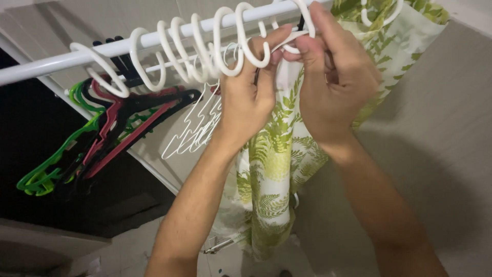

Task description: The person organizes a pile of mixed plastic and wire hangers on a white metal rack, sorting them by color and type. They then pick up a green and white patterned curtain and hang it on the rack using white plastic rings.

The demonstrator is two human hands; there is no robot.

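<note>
Leaf-print curtain [271, 164], white ring [292, 43] pinched by both hands' grip

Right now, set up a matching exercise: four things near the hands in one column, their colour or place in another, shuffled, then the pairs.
Things:
1. rod
2. curtain
3. hangers
4. rings

Descriptions:
A. white with green fern leaves
B. hooked in a row over the rod
C. white bar running across the top
D. green, red and black, hanging at left

Pairs: 1-C, 2-A, 3-D, 4-B
</note>
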